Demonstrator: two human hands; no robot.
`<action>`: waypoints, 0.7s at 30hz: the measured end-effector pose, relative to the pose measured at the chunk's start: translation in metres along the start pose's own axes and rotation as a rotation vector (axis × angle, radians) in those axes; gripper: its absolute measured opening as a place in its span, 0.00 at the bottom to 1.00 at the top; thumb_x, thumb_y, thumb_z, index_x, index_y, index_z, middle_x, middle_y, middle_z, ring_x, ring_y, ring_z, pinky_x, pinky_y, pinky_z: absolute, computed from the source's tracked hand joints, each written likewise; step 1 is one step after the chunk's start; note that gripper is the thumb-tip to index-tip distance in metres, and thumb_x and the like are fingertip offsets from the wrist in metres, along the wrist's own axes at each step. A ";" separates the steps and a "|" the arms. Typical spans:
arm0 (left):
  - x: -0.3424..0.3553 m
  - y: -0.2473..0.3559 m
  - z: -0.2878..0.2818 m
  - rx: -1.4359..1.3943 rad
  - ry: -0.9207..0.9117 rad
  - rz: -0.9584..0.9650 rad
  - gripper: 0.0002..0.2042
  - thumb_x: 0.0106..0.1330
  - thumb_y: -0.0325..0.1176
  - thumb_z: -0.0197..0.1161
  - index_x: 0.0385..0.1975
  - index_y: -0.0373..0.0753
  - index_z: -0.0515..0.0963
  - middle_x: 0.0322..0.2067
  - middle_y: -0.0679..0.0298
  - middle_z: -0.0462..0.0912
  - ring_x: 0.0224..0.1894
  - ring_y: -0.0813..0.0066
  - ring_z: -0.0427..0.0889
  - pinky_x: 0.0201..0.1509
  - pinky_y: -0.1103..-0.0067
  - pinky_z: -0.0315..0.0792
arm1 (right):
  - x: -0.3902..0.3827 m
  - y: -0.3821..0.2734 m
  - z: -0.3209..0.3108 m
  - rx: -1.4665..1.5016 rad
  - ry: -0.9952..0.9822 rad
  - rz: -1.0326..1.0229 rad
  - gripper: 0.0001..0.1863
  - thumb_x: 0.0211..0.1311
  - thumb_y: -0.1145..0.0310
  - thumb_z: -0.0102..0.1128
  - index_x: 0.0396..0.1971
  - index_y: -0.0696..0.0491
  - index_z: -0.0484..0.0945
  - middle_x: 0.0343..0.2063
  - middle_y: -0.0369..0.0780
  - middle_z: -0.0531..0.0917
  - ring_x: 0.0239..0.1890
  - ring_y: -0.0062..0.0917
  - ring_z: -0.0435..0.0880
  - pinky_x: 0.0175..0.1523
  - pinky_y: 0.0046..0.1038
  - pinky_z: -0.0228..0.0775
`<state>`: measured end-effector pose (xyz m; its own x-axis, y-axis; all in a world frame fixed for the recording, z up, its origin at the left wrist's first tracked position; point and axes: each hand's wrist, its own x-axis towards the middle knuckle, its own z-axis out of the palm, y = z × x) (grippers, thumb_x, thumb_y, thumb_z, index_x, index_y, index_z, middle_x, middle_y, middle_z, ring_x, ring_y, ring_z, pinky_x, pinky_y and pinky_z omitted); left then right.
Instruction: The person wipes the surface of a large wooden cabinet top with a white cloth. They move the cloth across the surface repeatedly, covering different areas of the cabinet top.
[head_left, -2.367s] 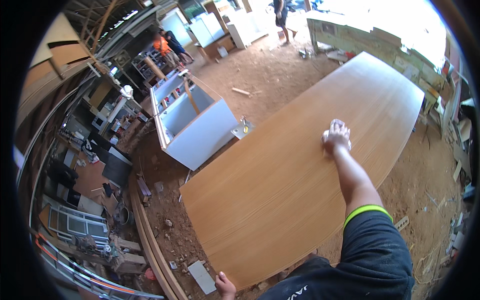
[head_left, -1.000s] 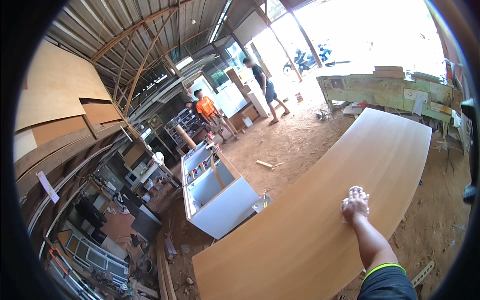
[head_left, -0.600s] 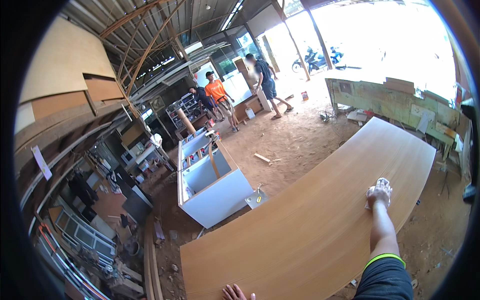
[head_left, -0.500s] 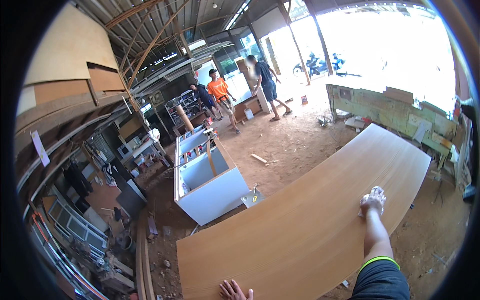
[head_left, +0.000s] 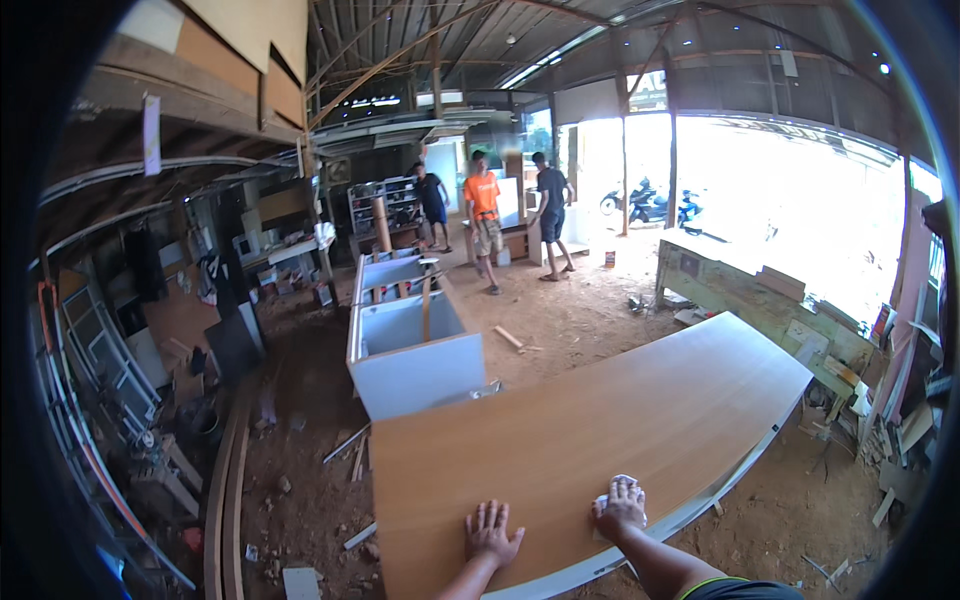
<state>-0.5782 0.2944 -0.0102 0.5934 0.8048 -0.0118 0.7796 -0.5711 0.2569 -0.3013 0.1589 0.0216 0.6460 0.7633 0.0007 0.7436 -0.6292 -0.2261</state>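
Note:
A long wood-coloured panel [head_left: 590, 420] lies flat before me, its pale side showing along the near right edge. My left hand [head_left: 491, 538] rests palm down near the panel's close end, fingers spread, holding nothing. A short way to the right, my right hand [head_left: 622, 512] presses a bunched white cloth [head_left: 601, 499] against the surface. Parts of that cloth stick out around the fingers; the rest is hidden under the palm.
An open white cabinet box [head_left: 420, 365] lies beyond the panel's left end. Three people stand farther back, one in an orange shirt [head_left: 482, 195]. A worn workbench [head_left: 740, 290] is at the right. Long timbers [head_left: 232, 480] and scraps lie on the dirt floor.
My right hand has come back from the panel's far right part with the cloth, nearer my left hand. More of my left hand shows, farther up the panel. The view has turned.

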 end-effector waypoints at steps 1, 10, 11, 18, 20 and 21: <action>-0.005 -0.005 0.001 0.019 0.000 0.003 0.40 0.77 0.66 0.44 0.84 0.53 0.51 0.86 0.62 0.45 0.87 0.57 0.41 0.86 0.49 0.32 | -0.023 -0.021 0.008 0.001 0.013 -0.063 0.45 0.75 0.42 0.47 0.81 0.58 0.56 0.82 0.50 0.56 0.85 0.50 0.48 0.85 0.53 0.36; -0.069 -0.050 0.002 0.033 0.131 -0.148 0.34 0.78 0.62 0.45 0.82 0.61 0.59 0.84 0.66 0.52 0.86 0.57 0.46 0.86 0.48 0.36 | -0.109 -0.147 0.048 -0.064 -0.026 -0.420 0.43 0.77 0.44 0.43 0.80 0.60 0.58 0.81 0.53 0.60 0.83 0.52 0.54 0.85 0.54 0.41; -0.074 -0.055 0.000 -0.029 0.107 -0.150 0.34 0.77 0.62 0.46 0.82 0.62 0.59 0.84 0.66 0.52 0.86 0.57 0.46 0.86 0.49 0.36 | -0.112 -0.152 0.049 -0.013 0.019 -0.460 0.43 0.77 0.43 0.42 0.80 0.59 0.57 0.81 0.52 0.59 0.83 0.52 0.53 0.85 0.54 0.41; -0.081 -0.052 -0.014 -0.033 0.147 -0.135 0.34 0.76 0.61 0.49 0.81 0.59 0.63 0.83 0.62 0.55 0.85 0.52 0.50 0.85 0.50 0.41 | -0.089 -0.137 0.043 -0.064 0.063 -0.515 0.38 0.74 0.48 0.47 0.74 0.61 0.68 0.74 0.55 0.70 0.78 0.55 0.64 0.80 0.60 0.51; -0.084 -0.053 -0.019 -0.010 0.179 -0.118 0.35 0.75 0.60 0.50 0.80 0.58 0.63 0.83 0.62 0.56 0.85 0.52 0.50 0.85 0.50 0.42 | -0.064 -0.114 0.036 -0.019 0.257 -0.421 0.36 0.73 0.50 0.50 0.69 0.63 0.73 0.68 0.55 0.76 0.71 0.55 0.72 0.76 0.60 0.57; -0.084 -0.055 -0.021 -0.004 0.175 -0.102 0.35 0.74 0.58 0.55 0.80 0.55 0.63 0.82 0.58 0.57 0.84 0.50 0.51 0.85 0.50 0.44 | -0.045 -0.098 0.031 -0.015 0.310 -0.390 0.36 0.73 0.50 0.50 0.68 0.64 0.74 0.66 0.54 0.78 0.69 0.54 0.74 0.75 0.59 0.58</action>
<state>-0.6750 0.2614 -0.0025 0.4673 0.8745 0.1298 0.8330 -0.4847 0.2668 -0.4087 0.1906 0.0133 0.3385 0.8641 0.3724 0.9409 -0.3095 -0.1372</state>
